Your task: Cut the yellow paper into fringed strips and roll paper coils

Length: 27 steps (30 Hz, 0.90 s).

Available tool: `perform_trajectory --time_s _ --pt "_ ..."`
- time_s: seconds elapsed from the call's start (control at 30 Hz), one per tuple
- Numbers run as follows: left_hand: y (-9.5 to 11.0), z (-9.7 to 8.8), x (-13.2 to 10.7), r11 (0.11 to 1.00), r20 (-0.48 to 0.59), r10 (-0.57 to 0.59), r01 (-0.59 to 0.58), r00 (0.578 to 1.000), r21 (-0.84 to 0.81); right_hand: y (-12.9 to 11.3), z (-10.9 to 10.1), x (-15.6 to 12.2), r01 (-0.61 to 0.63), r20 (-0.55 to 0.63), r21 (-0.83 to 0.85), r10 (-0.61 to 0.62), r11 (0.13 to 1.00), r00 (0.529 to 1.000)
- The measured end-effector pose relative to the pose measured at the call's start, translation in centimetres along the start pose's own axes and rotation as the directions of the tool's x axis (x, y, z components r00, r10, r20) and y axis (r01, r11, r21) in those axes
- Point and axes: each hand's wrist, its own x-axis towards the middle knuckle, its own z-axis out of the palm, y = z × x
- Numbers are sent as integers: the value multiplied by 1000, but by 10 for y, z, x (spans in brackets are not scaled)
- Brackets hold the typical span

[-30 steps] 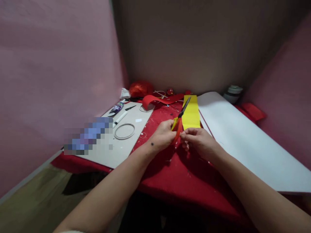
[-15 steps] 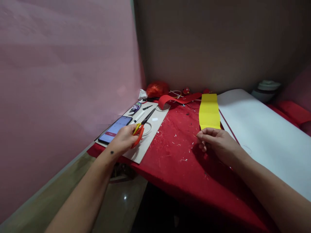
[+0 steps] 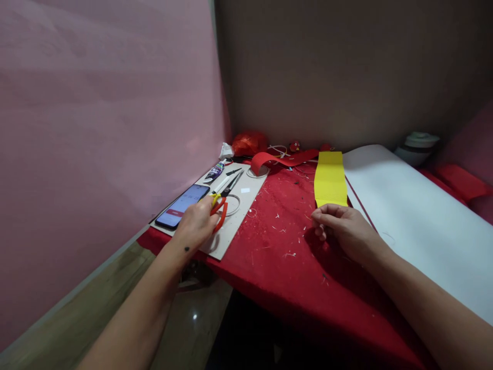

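My left hand (image 3: 196, 221) is closed around the orange and yellow handles of a pair of scissors (image 3: 220, 213). The dark blades point away from me, low over the pale board at the table's left. Beside that hand, a phone (image 3: 181, 208) lies with its screen lit. My right hand (image 3: 339, 226) is over the red cloth, thumb and forefinger pinched together; whatever is between them is too small to make out. Just beyond it stretches a yellow ribbed strip (image 3: 330, 177), its near end hidden by the hand.
The pale board (image 3: 227, 241) also carries a tube (image 3: 214, 172), a white pen (image 3: 221, 184) and a pale ring. Scraps litter the red cloth (image 3: 269, 267). At the back are a red ribbed strip (image 3: 265, 158) and a red bag (image 3: 249, 142). A large white sheet (image 3: 408, 205) covers the right.
The left hand has brought the scissors slightly down and toward the pen, close to the board. My right hand keeps its pinch in nearly the same spot. The view has shifted a little.
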Motion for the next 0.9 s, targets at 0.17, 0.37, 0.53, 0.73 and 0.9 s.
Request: perform_trajectory --time_s 0.17,0.37,0.53,0.73,0.9 --pt "50 9 2 968 194 232 -208 953 -140 -4 0 -3 254 -60 -35 -255 967 965" --pt "87 30 23 956 328 274 -294 904 12 -3 -2 2 317 -116 -10 -316 948 942" --pt "98 29 23 924 275 324 -365 905 112 -2 3 1 295 -92 -31 -297 955 951" --pt "110 30 21 880 283 369 -431 885 200 -1 6 -3 287 -46 -132 -295 949 954" --pt "114 33 21 871 268 368 -431 890 235 3 8 -3 347 -17 -263 -364 900 931"
